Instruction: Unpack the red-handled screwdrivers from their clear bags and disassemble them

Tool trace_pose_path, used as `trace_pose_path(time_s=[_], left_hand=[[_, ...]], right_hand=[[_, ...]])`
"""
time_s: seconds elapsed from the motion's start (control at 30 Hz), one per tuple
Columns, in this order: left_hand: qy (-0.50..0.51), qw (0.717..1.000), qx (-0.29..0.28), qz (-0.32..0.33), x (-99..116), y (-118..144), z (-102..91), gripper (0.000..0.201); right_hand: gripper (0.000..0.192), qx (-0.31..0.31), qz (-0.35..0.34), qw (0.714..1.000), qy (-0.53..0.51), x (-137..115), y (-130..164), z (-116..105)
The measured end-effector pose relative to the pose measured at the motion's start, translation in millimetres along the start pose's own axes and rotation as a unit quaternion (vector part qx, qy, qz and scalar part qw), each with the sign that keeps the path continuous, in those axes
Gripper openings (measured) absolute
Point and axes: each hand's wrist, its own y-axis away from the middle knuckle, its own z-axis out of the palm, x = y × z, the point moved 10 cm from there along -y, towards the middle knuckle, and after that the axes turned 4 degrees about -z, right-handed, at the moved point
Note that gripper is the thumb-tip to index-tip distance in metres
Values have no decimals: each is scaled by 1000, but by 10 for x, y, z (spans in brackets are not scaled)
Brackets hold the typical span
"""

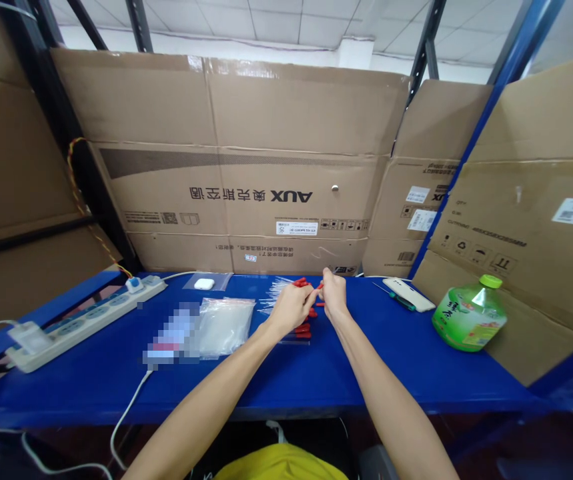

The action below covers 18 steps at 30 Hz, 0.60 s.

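My left hand (pixel 293 305) is closed, thumb and fingers pinched together, over a pile of thin items with red handles (pixel 303 328) and clear, slender ends (pixel 275 288). Beside it, my right hand (pixel 335 293) is also closed. A small red piece (pixel 320 288) shows between the two hands, and both sets of fingertips meet at it. Its exact kind is too small to make out. Left of the pile lies a stack of clear plastic bags (pixel 226 327).
A white power strip (pixel 91 321) and a blurred phone (pixel 170 337) with cable lie left. Behind them, a white case (pixel 204 284) rests on a clear bag. Rightward are a green-handled screwdriver (pixel 402 301), a long white object (pixel 413 293) and a green bottle (pixel 470 317). Cardboard (pixel 246 120) walls the blue table (pixel 311 387).
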Motion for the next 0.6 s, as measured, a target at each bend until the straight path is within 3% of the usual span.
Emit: trace_pose_path(time_s=[0.37,0.43,0.5,0.6], left_hand=[[11,1000,-6,8,59,-27,-14,42],[19,1000,-9,16,83,27,-35,44],[36,999,-15,26,94,118,-63,46],[59,998,-18,18,32,237,-98,46]], right_hand=[[38,27,35,998,-49,70,-42,-26],[37,47,34,997,-59,7,-133,-197],[39,101,26,992,-68,-92,-250,-525],[40,125,6,990,-67,-212,-396,-888]])
